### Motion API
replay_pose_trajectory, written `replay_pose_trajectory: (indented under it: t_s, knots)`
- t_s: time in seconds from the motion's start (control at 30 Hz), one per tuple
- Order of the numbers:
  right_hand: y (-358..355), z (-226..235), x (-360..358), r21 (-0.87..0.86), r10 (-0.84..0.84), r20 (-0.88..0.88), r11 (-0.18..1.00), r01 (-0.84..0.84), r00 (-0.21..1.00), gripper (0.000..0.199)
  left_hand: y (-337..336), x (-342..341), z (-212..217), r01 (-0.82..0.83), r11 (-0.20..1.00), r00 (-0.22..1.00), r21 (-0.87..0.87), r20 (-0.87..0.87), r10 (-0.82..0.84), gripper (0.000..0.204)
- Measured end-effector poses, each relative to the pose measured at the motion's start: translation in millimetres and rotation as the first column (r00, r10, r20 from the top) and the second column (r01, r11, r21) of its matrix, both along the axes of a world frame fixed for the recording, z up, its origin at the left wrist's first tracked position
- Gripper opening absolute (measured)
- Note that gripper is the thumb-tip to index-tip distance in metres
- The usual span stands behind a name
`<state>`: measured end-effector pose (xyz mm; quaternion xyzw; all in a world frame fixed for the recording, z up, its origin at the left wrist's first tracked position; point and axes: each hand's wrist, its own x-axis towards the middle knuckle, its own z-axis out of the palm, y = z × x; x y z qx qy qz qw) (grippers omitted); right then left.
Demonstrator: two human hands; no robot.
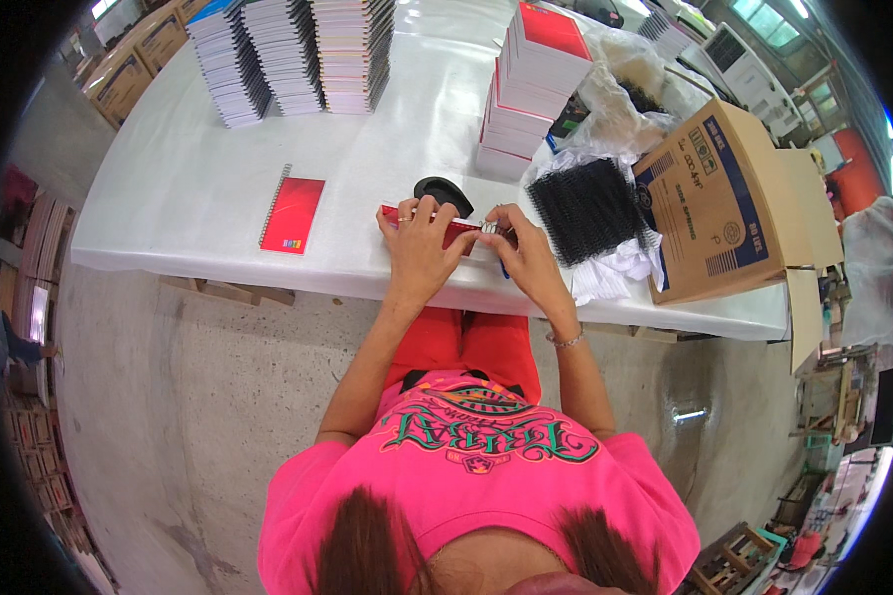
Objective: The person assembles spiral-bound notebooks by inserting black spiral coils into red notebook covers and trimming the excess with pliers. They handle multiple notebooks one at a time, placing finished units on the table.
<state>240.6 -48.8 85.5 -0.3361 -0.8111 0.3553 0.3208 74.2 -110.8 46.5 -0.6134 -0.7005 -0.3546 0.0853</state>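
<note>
My left hand [422, 248] is closed on a red-covered notebook [391, 211] near the table's front edge, with its fingers along the bound side. At the notebook's right end, the fingers of my right hand [528, 256] pinch a short stretch of light wire coil [489, 228]. A small blue piece [505, 270] shows under my right hand; its kind is hidden. Just behind the notebook lies a black rounded object [443, 194], partly covered by my left hand. A finished-looking red spiral notebook [293, 215] lies flat to the left, its coil on its left side.
Tall stacks of spiral notebooks [278, 59] stand at the back left. Red-topped book blocks [528, 84] are piled behind my right hand. Black coils [585, 211] lie on white wrapping beside an open cardboard box [709, 203] on the right. The white table [159, 198] carries everything.
</note>
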Motion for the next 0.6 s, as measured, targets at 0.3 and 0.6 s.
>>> replay_pose_trajectory:
  t_s: [0.3, 0.6]
  knots:
    - [6.5, -7.6, -3.6, 0.183, -0.037, 0.145, 0.983, 0.010, 0.989, 0.015, -2.4, -1.4, 1.7, 0.032, 0.999, 1.000, -0.033, 0.000, -0.032, 0.030]
    - [0.8, -2.0, -11.6, 0.346, -0.051, 0.042, 0.938, 0.033, 0.998, 0.015, -5.6, -1.7, 1.3, 0.044, 0.998, 0.999, -0.045, 0.007, -0.043, 0.026]
